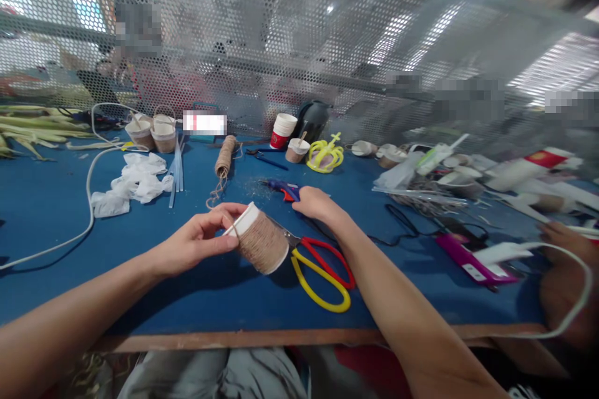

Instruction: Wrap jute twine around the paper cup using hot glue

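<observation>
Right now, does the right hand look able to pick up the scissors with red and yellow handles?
Probably not straight away: the right hand holds the blue glue gun. With that put down, the scissors look reachable, their handles lying uncovered beside the right forearm.

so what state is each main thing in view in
Cup in left hand: tilted, mostly cord-wrapped
Glue gun: gripped in right hand
Scissors: lying, blades mostly hidden
Cord roll: lying, loose end trailing
Red-and-white cup: upright
White plastic: crumpled
Clear sticks: lying loose
</observation>
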### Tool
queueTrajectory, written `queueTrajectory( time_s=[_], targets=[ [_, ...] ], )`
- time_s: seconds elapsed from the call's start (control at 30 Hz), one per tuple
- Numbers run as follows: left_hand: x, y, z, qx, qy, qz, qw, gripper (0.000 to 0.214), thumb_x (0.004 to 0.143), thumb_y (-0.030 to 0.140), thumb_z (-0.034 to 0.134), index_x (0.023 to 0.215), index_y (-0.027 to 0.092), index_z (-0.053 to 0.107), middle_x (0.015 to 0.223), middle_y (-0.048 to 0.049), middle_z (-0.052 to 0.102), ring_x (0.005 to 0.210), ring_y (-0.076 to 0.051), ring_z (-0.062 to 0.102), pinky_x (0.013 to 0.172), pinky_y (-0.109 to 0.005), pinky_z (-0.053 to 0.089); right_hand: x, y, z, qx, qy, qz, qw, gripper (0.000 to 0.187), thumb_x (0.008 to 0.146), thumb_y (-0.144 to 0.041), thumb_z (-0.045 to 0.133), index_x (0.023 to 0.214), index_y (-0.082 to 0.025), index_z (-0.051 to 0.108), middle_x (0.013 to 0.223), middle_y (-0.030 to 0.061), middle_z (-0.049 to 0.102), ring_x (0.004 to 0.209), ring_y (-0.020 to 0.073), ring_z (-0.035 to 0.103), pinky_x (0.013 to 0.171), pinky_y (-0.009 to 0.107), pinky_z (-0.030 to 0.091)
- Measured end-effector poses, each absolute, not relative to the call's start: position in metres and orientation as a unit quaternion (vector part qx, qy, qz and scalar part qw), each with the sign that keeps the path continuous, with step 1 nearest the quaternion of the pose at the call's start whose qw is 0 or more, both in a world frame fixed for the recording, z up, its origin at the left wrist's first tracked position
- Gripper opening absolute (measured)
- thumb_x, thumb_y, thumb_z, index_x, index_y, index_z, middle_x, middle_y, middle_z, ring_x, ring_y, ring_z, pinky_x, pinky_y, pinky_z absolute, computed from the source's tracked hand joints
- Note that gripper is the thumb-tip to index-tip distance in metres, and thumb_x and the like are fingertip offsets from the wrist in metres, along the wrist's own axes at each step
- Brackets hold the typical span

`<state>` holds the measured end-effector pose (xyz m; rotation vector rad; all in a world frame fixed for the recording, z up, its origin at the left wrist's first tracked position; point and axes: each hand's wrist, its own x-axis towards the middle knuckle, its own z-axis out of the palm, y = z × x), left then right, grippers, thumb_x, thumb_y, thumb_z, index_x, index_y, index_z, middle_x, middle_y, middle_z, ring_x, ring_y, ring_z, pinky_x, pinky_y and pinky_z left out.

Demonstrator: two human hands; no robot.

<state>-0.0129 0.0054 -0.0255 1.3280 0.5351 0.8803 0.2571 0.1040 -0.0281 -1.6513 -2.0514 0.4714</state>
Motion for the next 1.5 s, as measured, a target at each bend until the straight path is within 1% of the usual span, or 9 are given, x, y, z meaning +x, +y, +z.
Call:
queueTrajectory(
  time_s=[0.13,0.27,0.33,0.4,0.47,0.57,0.8,1.1,1.5],
  targets=[
    [-0.015,0.007,-0.024,0.635,0.259,0.392,0.613,0.021,0.076,0.029,0.062,0.065,0.015,0.052,0.122,-0.0081,0.048,0.115,-0.023,0.043,0.095,-0.038,0.034,0.258,0.101,-0.028,-0.658,-0.68,0.231,0.228,0.023,0.085,-0.027,0.055,0.104,-0.015,0.057,0.101,0.0084,0.061,0.083,0.0172,0.06,0.072,0.035,0.051],
    [-0.016,0.011,-0.024,0.672,0.289,0.404,0.55,0.018,0.078,0.028,0.058,0.067,0.015,0.052,0.124,-0.0102,0.047,0.116,-0.023,0.042,0.1,-0.04,0.028,0.251,0.077,-0.004,-0.648,-0.642,0.273,0.305,0.023,0.074,-0.015,0.06,0.096,-0.013,0.055,0.074,0.0048,0.065,0.059,0.0139,0.061,0.058,0.028,0.05],
    [-0.016,0.013,-0.026,0.674,0.307,0.413,0.529,0.017,0.078,0.028,0.059,0.067,0.015,0.053,0.123,-0.0111,0.048,0.117,-0.024,0.042,0.101,-0.041,0.026,0.245,0.06,0.01,-0.622,-0.639,0.295,0.342,0.022,0.075,-0.019,0.056,0.097,-0.015,0.053,0.079,0.0043,0.066,0.063,0.0128,0.062,0.06,0.026,0.051],
    [-0.015,0.014,-0.028,0.665,0.325,0.423,0.523,0.018,0.076,0.029,0.06,0.067,0.015,0.053,0.119,-0.0118,0.05,0.117,-0.024,0.042,0.101,-0.041,0.026,0.237,0.042,0.021,-0.585,-0.634,0.361,0.355,0.018,0.075,-0.031,0.058,0.08,-0.014,0.057,0.066,0.004,0.064,0.054,0.0125,0.06,0.053,0.025,0.049],
    [-0.014,0.017,-0.031,0.646,0.341,0.432,0.529,0.019,0.075,0.03,0.062,0.066,0.014,0.054,0.114,-0.012,0.052,0.115,-0.025,0.044,0.099,-0.04,0.029,0.227,0.027,0.027,-0.554,-0.647,0.39,0.351,0.022,0.073,-0.035,0.061,0.071,-0.014,0.058,0.061,0.0033,0.063,0.048,0.0106,0.057,0.047,0.023,0.046],
    [-0.013,0.02,-0.036,0.612,0.358,0.445,0.547,0.02,0.073,0.032,0.063,0.066,0.014,0.055,0.109,-0.0107,0.054,0.106,-0.024,0.049,0.093,-0.039,0.036,0.214,0.009,0.028,-0.519,-0.675,0.394,0.346,0.02,0.075,-0.033,0.059,0.08,-0.014,0.061,0.059,0.0011,0.062,0.044,0.0094,0.054,0.044,0.021,0.045],
    [-0.014,0.024,-0.042,0.6,0.37,0.44,0.556,0.02,0.073,0.031,0.063,0.066,0.014,0.055,0.1,-0.0071,0.058,0.093,-0.019,0.054,0.088,-0.034,0.041,0.204,-0.005,0.021,-0.562,-0.707,0.336,0.267,0.017,0.074,-0.033,0.057,0.067,-0.018,0.058,0.045,-0.0018,0.055,0.04,0.0129,0.053,0.043,0.025,0.046],
    [-0.014,0.025,-0.041,0.607,0.383,0.415,0.559,0.018,0.073,0.03,0.062,0.069,0.013,0.056,0.083,-0.0048,0.061,0.08,-0.017,0.056,0.08,-0.032,0.045,0.209,-0.006,0.012,-0.532,-0.81,0.139,0.203,0.018,0.08,-0.029,0.05,0.074,-0.018,0.063,0.063,0.0042,0.064,0.06,0.0202,0.06,0.062,0.034,0.047],
    [-0.013,0.023,-0.037,0.582,0.413,0.396,0.578,0.021,0.07,0.033,0.065,0.075,0.013,0.059,0.076,-0.0037,0.065,0.075,-0.016,0.059,0.079,-0.033,0.046,0.206,-0.006,0.02,-0.468,-0.858,0.096,0.189,0.017,0.08,-0.025,0.048,0.077,-0.022,0.064,0.068,0.0057,0.064,0.062,0.0198,0.059,0.06,0.032,0.048]
  ],
)
